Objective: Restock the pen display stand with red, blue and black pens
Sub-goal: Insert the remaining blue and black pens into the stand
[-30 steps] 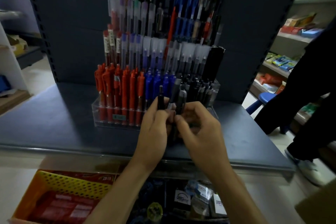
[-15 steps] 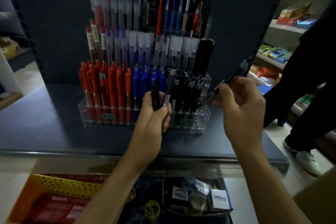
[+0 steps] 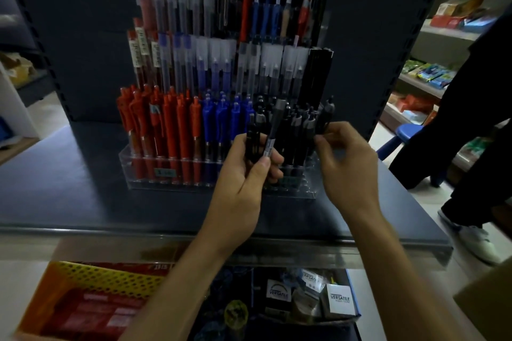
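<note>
A clear tiered pen display stand (image 3: 149, 174) stands on a dark blue shelf. Its front row holds red pens (image 3: 166, 130) at the left, blue pens (image 3: 221, 124) in the middle and black pens (image 3: 293, 130) at the right. My left hand (image 3: 243, 177) grips a small bunch of black pens (image 3: 270, 133) upright in front of the stand. My right hand (image 3: 346, 163) pinches a single black pen (image 3: 325, 116) by its lower part at the right end of the black section; its tip is hidden.
The dark blue shelf (image 3: 83, 196) runs under the stand, with a dark back panel behind. Below it sit an orange basket (image 3: 91, 279) with red packs and boxes (image 3: 340, 299) marked VERSATILE. A person in dark clothes (image 3: 471, 119) stands at right beside a blue stool (image 3: 407, 130).
My right hand has brought its single black pen from out at the right in to the black section of the front row. My left hand keeps its bunch of pens in front of the stand.
</note>
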`<control>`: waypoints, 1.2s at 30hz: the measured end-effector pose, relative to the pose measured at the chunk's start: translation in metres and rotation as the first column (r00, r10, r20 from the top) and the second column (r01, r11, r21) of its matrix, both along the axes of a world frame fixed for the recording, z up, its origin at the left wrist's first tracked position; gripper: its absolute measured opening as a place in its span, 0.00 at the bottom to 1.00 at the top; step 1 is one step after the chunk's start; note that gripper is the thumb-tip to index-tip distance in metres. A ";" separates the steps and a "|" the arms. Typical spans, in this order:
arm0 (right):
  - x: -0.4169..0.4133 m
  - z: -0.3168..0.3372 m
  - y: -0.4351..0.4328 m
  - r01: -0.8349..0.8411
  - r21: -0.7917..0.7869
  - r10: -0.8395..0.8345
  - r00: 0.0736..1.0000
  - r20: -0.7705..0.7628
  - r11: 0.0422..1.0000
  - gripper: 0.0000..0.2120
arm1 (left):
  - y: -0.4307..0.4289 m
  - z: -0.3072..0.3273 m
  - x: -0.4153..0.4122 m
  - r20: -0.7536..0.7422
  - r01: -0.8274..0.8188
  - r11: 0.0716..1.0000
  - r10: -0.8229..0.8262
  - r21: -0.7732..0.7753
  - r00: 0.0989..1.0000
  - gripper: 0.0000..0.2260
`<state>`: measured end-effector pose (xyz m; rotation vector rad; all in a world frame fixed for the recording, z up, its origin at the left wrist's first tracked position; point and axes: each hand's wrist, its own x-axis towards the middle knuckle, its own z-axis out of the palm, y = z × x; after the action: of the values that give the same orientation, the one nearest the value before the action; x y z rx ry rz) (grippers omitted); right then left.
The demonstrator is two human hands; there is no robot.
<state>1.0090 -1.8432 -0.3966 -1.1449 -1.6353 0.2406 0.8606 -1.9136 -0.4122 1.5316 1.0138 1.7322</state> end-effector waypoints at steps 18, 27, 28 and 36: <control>-0.001 -0.005 -0.018 0.052 -0.017 -0.054 0.992 -0.110 0.998 0.03 | -0.003 0.003 0.000 0.073 0.006 0.999 -0.004 -0.031 0.997 0.08; -0.014 0.002 -0.057 -0.395 -0.050 0.368 0.888 -0.276 0.917 0.03 | -0.006 0.004 0.008 -0.195 -0.012 1.000 0.016 0.023 0.981 0.09; -0.015 0.001 -0.058 -0.389 -0.053 0.357 0.885 -0.299 0.920 0.03 | -0.006 0.004 0.008 -0.227 -0.034 0.999 0.040 0.032 0.973 0.10; -0.016 -0.001 -0.054 -0.414 -0.114 0.371 0.886 -0.279 0.903 0.10 | -0.005 0.001 0.006 -0.246 -0.067 0.997 0.071 0.027 0.967 0.16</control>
<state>0.9933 -1.8970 -0.3976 -0.8512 -1.6274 0.7733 0.8668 -1.9191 -0.4110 1.7764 1.1894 1.6282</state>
